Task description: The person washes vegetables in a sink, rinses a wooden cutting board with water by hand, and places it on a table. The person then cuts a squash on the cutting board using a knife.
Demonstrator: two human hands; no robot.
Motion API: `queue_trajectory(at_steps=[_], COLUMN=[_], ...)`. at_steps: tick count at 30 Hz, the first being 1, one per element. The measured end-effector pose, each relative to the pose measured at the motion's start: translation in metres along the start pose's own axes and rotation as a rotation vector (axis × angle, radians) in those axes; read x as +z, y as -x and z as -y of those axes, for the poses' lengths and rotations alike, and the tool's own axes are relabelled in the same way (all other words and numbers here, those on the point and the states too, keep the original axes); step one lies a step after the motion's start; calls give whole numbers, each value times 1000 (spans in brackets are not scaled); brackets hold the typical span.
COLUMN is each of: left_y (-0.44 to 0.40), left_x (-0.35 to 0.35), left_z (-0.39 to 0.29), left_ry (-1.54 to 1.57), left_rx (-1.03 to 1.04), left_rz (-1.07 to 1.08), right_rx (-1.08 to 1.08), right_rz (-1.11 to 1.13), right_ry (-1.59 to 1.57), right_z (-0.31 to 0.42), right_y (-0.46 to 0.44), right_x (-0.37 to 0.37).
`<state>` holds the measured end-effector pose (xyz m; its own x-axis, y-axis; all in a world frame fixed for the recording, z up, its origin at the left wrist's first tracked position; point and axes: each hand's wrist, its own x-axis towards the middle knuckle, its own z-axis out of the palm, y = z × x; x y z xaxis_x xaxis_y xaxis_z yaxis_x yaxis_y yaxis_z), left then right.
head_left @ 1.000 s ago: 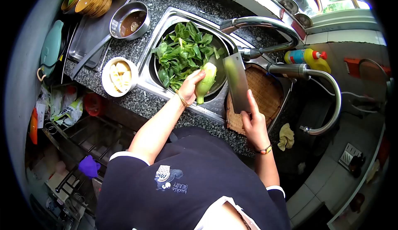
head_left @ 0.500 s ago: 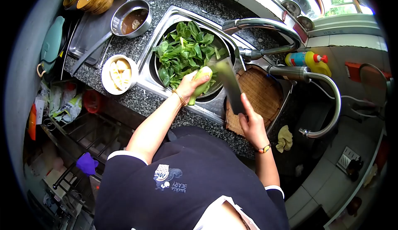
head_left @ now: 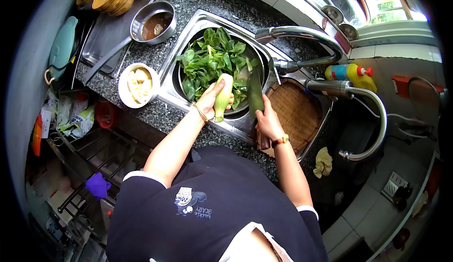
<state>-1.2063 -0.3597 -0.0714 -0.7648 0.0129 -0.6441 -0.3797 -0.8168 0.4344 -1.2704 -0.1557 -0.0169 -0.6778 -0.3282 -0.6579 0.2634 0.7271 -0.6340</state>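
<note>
The left hand [head_left: 211, 102] is partly closed round a stalk [head_left: 223, 97], its thumb and fingertips on opposite sides. The stalk is above the 6 o'clock rim of a pot [head_left: 251, 54] in the sink [head_left: 236, 129]. Its long axis runs nearly 12 to 6: the wide pale end points just past 12 o'clock, the narrow green end just past 6. At the stalk's 4 o'clock, the right hand [head_left: 270, 122] is closed round a knife [head_left: 255, 92], whose blade points toward 12 o'clock, apart from the stalk and roughly in line with it; the blade shows so narrow that its edge seems hard to place. Greens [head_left: 212, 56] fill much of the pot at 12 o'clock. From the stalk, a bowl [head_left: 123, 94] sits at 9, a pan [head_left: 138, 28] between 10 and 11, and a basket [head_left: 297, 113] near 3.
</note>
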Motion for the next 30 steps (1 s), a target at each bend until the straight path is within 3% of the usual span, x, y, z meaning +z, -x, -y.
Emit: queue_trajectory(at_steps=[3, 6, 8, 9, 10, 12, 16, 18, 23, 30], left_y=[-8, -10, -13, -12, -11, -6, -16, -17, -14, -11], left_x=[-11, -15, -18, -16, -13, 8, 8, 16, 31, 23], left_z=[5, 5, 6, 5, 6, 2, 10, 11, 12, 21], left_ry=[93, 254, 307, 355, 358, 373, 284, 281, 293, 188], left_rx=[-58, -37, -45, -57, -59, 28, 62, 72, 97, 105], left_rz=[45, 222, 274, 328, 325, 94, 83, 88, 100, 54], right_rx=[25, -161, -97, -210, -321, -327, -338, -472, -561, -468], right_rz=[109, -109, -104, -152, -201, -183, -118, -131, -193, -125], right_ry=[57, 277, 152, 114, 73, -44, -167, -62, 73, 221], right_z=[2, 3, 14, 13, 11, 22, 34, 35, 44, 57], right_y=[-11, -7, 18, 30, 42, 67, 97, 96, 95, 100], right_x=[2, 1, -10, -9, -8, -6, 5, 12, 21, 16])
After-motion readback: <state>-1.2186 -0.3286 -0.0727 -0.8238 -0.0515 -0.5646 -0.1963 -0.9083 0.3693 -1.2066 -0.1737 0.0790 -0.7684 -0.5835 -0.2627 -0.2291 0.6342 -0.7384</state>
